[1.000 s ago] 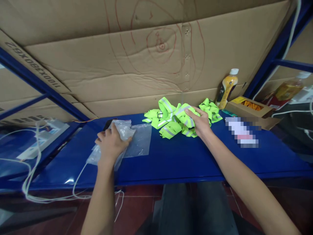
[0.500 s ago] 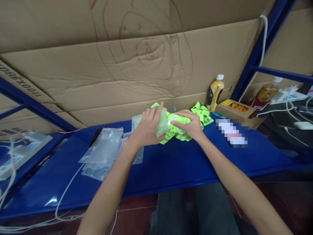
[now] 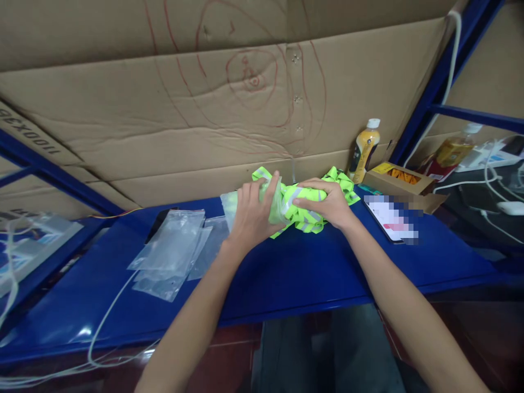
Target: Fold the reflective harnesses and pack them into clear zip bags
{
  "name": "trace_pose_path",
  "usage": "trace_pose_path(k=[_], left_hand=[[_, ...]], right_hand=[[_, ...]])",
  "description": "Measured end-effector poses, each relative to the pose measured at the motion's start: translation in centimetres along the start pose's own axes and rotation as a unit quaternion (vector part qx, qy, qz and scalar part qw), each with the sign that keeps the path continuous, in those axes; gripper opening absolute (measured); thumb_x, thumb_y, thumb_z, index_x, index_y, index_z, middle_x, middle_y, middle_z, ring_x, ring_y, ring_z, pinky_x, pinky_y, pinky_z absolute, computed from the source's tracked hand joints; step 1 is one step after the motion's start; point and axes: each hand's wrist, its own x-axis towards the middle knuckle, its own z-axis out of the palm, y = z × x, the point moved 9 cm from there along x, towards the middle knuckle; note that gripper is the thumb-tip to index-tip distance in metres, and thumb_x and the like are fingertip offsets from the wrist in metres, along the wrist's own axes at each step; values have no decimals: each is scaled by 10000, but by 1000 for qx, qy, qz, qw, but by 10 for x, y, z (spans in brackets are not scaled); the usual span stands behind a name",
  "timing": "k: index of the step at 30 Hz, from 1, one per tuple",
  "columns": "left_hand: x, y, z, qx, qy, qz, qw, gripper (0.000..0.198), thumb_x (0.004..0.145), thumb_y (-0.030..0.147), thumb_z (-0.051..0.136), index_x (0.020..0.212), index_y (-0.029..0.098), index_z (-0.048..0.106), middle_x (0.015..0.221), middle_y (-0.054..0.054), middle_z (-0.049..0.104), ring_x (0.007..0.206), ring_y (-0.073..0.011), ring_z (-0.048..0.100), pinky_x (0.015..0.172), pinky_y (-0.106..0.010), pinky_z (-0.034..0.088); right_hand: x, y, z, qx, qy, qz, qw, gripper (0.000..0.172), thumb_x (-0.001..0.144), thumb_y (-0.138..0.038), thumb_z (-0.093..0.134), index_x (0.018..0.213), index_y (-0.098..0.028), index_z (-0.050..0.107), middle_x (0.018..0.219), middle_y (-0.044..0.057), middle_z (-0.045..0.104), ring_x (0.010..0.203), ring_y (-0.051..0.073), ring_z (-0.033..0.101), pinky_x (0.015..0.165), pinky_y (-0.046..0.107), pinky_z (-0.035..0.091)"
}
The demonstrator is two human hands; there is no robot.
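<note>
Head view: my left fingers [image 3: 272, 191] are part-open, curved over a clear plastic bag [image 3: 230, 206] w/ the index sticking up; I've got the bag held, tho most of it's hidden under my hand. My right fingers [image 3: 323, 186] are closed in a pinch, thumb vs. index, on a hi-vis reflective strap [image 3: 292, 197], yellow-green w/ silver stripe, bundled up btwn my two hands. Its near-left part shows green thru the plastic; can't tell how far in it goes. A loop of it pokes up just behind my left fingertips, & more folds hang below my right thumb, on the table [image 3: 286, 278].

Left of my left fingers: a stack of flat zip bags [image 3: 174, 240], another flat bag [image 3: 209, 248] partly behind my forearm, & a dark phone-like slab [image 3: 156, 225] partly under the stack. Just beyond my right fingers: another strap heap [image 3: 349, 185], then a yellow drink bottle [image 3: 365, 153] w/ white cap, upright, & an open cardboard box [image 3: 413, 184] w/ orange contents. Right of my right hand, apart from it: a phone [image 3: 383, 221], screen pixelated. Behind everything: cardboard panel [image 3: 360, 82] w/ red rings drawn on.
</note>
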Motion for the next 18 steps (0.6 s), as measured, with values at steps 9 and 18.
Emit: trace_pose_path(k=[9, 18], left_hand=[[-7, 21, 7, -38, 3, 39, 999, 1071, 908, 575, 725, 1707, 116, 179, 1435, -259, 548, 1258, -432, 550, 1053, -558, 442], [-6, 9, 5, 0, 42, -74, 996, 943, 841, 756, 691, 1435, 50, 493, 1173, -246, 624, 1064, -420, 588, 905, -529, 438]], right_hand=[[-3, -17, 7, -100, -59, -73, 991, 369, 741, -481, 948, 1031, -270, 861, 1095, 63, 794, 1027, 252, 740, 992, 426, 567], [-9, -32, 16, -124, -129, -122, 976, 311, 830, -459, 891, 1099, -310, 844, 1150, 46, 777, 1062, 240, 737, 1015, 425, 576]])
